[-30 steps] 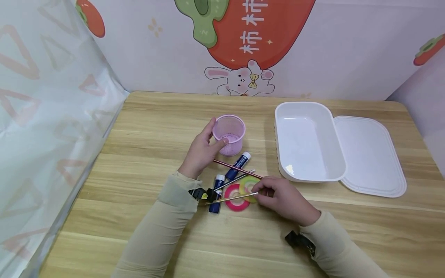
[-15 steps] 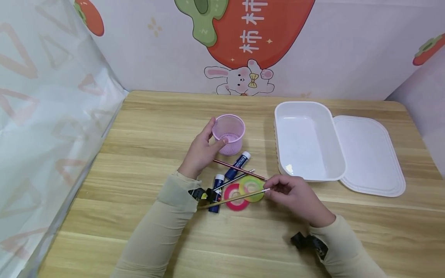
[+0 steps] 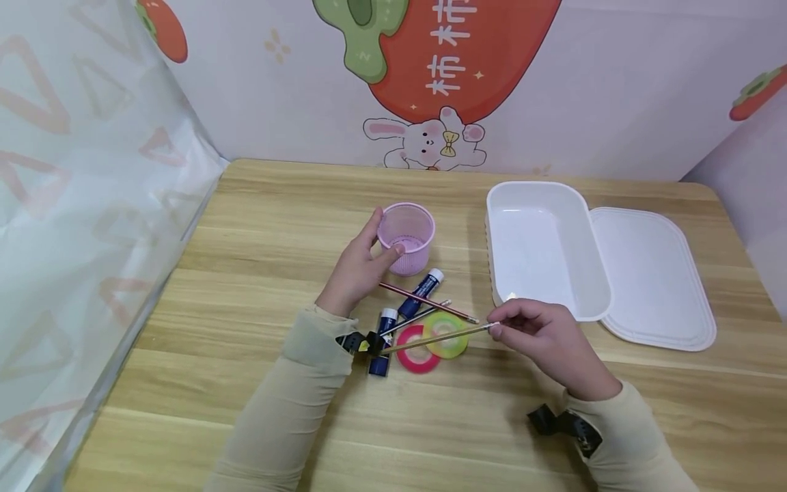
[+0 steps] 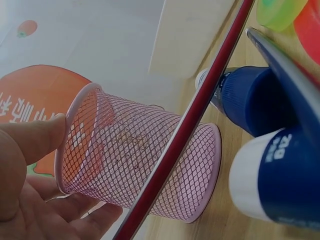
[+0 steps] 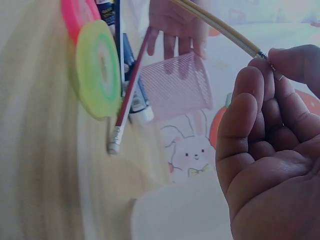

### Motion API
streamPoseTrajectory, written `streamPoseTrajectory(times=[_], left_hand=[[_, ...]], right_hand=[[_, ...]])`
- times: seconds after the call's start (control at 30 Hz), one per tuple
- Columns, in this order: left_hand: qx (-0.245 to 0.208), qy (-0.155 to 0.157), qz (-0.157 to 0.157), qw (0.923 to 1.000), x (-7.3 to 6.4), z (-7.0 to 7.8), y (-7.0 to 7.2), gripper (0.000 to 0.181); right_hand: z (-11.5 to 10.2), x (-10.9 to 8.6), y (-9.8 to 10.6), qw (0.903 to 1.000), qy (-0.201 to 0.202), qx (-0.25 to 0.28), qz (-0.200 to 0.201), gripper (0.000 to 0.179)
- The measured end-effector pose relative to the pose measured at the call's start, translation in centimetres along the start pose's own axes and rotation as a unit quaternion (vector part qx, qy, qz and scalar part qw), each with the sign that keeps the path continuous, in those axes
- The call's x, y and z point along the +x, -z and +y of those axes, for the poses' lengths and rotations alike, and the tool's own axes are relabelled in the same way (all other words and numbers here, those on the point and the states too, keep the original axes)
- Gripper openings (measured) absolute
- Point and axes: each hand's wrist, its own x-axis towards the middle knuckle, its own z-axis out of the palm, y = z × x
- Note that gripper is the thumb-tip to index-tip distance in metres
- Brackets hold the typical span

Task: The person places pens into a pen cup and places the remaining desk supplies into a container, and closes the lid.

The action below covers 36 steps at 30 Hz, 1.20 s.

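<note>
My left hand holds a pink mesh pen holder by its left side, thumb at the near rim. The holder stands upright, and nothing shows inside it. Pinched by its eraser end between thumb and fingertips, a golden-yellow pencil extends leftward from my right hand; in the right wrist view the pencil is raised off the table. Below it lie a red pencil, a dark pencil, two blue glue sticks, a pink tape roll and a yellow-green tape roll.
A white plastic box stands open at the right, behind my right hand. Its white lid lies flat against its right side. A printed cloth rises behind the wooden table.
My right hand has moved right and slightly away from me, drawing the yellow pencil over the tape rolls. The red pencil's eraser end has come into sight. My left hand stays on the pen holder.
</note>
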Motion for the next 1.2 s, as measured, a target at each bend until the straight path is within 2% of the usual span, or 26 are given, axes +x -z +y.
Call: streamPoseTrajectory(times=[0.33,0.5,0.93,1.07,1.2], left_hand=[[-0.023,0.000,0.005,0.9997,0.0,-0.2,0.0,0.079],[-0.031,0.000,0.002,0.9995,0.1,-0.3,0.0,0.080],[-0.048,0.003,0.005,0.9988,0.1,-0.5,0.0,0.080],[-0.052,0.004,0.008,0.9986,0.0,-0.5,0.0,0.079],[-0.055,0.002,0.009,0.9985,-0.1,-0.4,0.0,0.080]], right_hand=[[-1.2,0.2,1.3,0.9992,0.013,0.018,0.033,0.010],[-1.6,0.2,1.6,0.9980,0.034,0.026,0.046,0.011],[-2.8,0.7,1.9,0.9950,0.045,0.010,0.089,0.010],[-3.1,1.0,1.9,0.9928,0.049,0.026,0.107,0.010],[-3.4,1.2,1.9,0.9876,0.071,0.080,0.115,0.010]])
